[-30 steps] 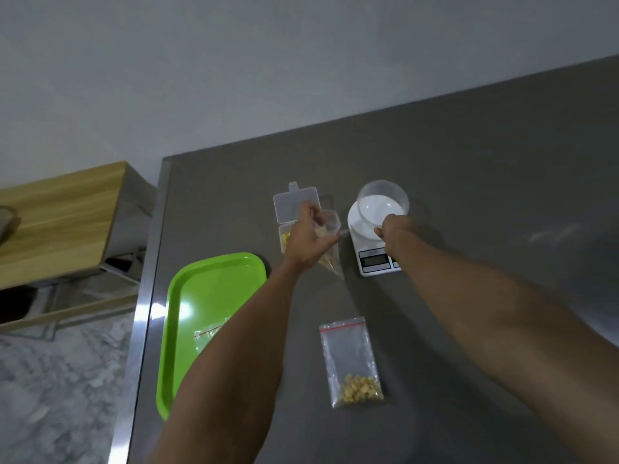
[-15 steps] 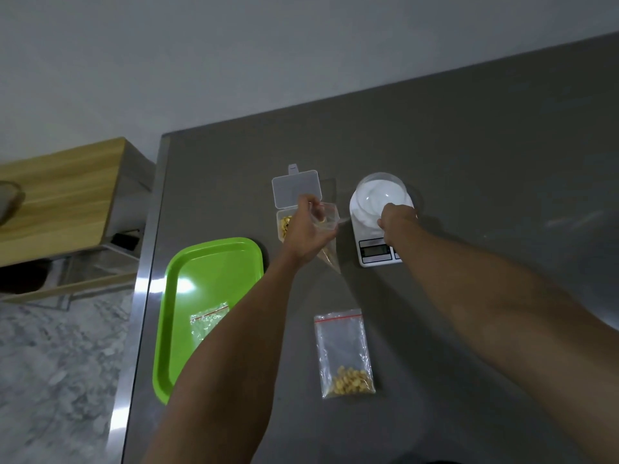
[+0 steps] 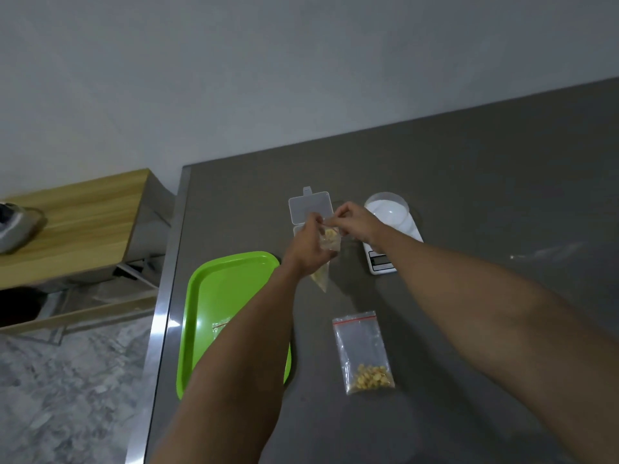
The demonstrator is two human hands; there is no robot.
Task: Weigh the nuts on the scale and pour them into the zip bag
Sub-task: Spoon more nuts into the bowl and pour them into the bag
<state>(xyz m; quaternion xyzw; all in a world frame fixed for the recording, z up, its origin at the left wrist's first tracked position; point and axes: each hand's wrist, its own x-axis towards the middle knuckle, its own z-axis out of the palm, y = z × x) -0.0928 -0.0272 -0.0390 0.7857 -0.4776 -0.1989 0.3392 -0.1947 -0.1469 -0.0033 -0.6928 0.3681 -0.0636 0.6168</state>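
Observation:
My left hand [image 3: 306, 244] holds a clear zip bag [image 3: 326, 259] with some nuts in it above the grey table, in front of an open clear plastic box [image 3: 310, 207]. My right hand [image 3: 355, 221] pinches the top edge of the same bag. To the right stands a white scale [image 3: 382, 261] with a clear cup [image 3: 388, 209] on its plate; the cup looks empty. Nearer to me a second zip bag [image 3: 363, 351] with a red strip lies flat, nuts heaped at its bottom.
A bright green tray [image 3: 217, 296] lies at the table's left, with another small bag on it partly behind my left forearm. The table's steel left edge [image 3: 164, 313] drops to a marble floor. A wooden bench [image 3: 73, 226] stands further left.
My right hand left the cup on the scale and moved left to the top of the bag that my left hand holds. The view tilted a little.

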